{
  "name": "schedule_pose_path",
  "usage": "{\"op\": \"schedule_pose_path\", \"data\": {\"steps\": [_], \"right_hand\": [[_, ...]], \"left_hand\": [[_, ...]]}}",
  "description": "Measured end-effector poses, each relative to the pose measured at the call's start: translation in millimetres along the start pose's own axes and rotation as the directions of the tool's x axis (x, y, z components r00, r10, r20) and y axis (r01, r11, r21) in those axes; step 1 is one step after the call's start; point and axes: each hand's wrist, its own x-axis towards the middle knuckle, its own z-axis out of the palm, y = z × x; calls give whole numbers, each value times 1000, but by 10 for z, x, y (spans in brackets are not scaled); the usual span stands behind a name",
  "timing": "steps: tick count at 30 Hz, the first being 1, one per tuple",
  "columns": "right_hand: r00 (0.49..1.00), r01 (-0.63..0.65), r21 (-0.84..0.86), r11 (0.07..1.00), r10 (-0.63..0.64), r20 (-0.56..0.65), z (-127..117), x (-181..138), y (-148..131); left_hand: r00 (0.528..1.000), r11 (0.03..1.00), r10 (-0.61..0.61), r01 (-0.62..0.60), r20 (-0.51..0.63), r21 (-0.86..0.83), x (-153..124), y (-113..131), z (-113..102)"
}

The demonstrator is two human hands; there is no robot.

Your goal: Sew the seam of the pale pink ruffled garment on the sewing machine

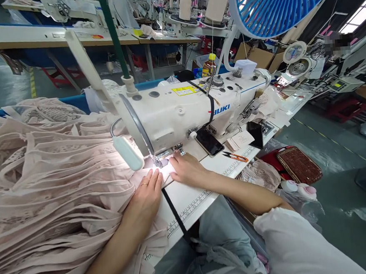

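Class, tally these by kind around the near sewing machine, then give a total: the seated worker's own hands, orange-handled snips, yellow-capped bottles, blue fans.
Hands (left hand, right hand): 2
Orange-handled snips: 1
Yellow-capped bottle: 1
Blue fan: 1
Total: 5

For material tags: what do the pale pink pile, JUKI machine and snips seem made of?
Pale pink pile: matte cloth; soft folds, lacy openwork.
JUKI machine: probably painted metal, smooth semi-gloss white with highlights.
Snips: handle perhaps plastic, evenly orange; blades likely metal, thin; finish unclear.
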Motion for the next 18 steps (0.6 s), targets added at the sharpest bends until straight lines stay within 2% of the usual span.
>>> {"op": "schedule_pose_path", "data": {"steps": [4,10,15,18], "right_hand": [[999,38,-68,997,-36,32,-31,-40,-52],[993,96,96,991,-103,66,-82,-6,182],[988,148,52,988,-150,36,6,35,167],[994,106,91,990,-106,4,97,106,93]], "left_hand": [[1000,1000,-1,1,9,8,-5,5,-2],[995,992,-100,101,20,-70,25,42,32],[993,993,-88,94,83,-68,83,94,-74],[987,979,-122,137,100,-151,88,65,-41]]}}
